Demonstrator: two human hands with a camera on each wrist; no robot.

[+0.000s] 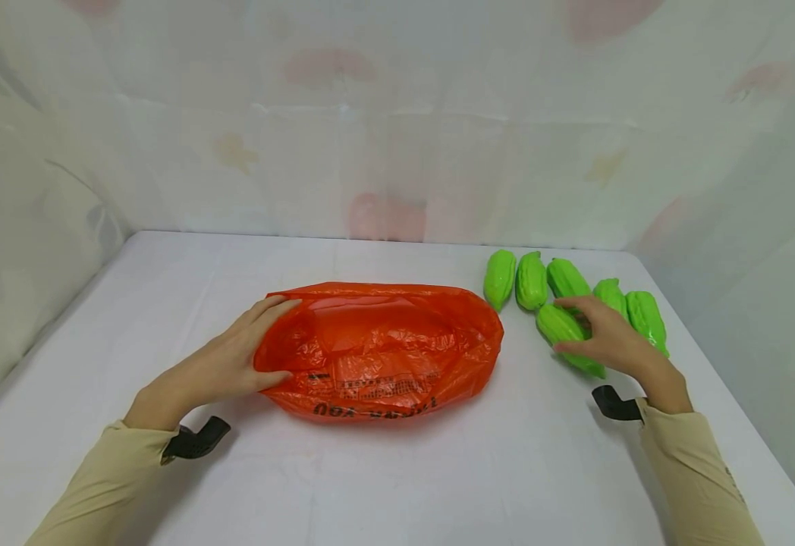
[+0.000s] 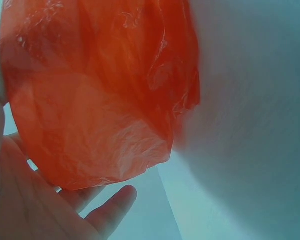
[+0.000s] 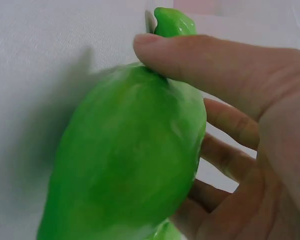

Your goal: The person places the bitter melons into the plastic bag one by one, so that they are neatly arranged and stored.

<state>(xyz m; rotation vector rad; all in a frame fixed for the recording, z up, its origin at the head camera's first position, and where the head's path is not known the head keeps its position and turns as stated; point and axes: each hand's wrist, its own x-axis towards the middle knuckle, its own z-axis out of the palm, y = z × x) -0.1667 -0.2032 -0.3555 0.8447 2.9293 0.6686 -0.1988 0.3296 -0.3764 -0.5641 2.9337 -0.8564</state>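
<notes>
A red plastic bag (image 1: 384, 341) with dark printing lies on the white table, its mouth spread wide. My left hand (image 1: 234, 360) rests at the bag's left end, with fingers at the far rim and thumb at the near rim. In the left wrist view its fingers (image 2: 112, 210) are spread out beside the red plastic. Right of the bag, my right hand (image 1: 612, 337) grips a bright green ridged gourd (image 1: 561, 326). The right wrist view shows the thumb across the gourd (image 3: 130, 145) and the other fingers round its side.
Several similar green gourds (image 1: 531, 282) lie in a row at the table's back right, just behind the right hand. The white table (image 1: 397, 485) meets a patterned cloth (image 1: 438, 167) at the back. Cloth also hangs along both sides. A black wrist device (image 1: 199, 438) sits at each sleeve.
</notes>
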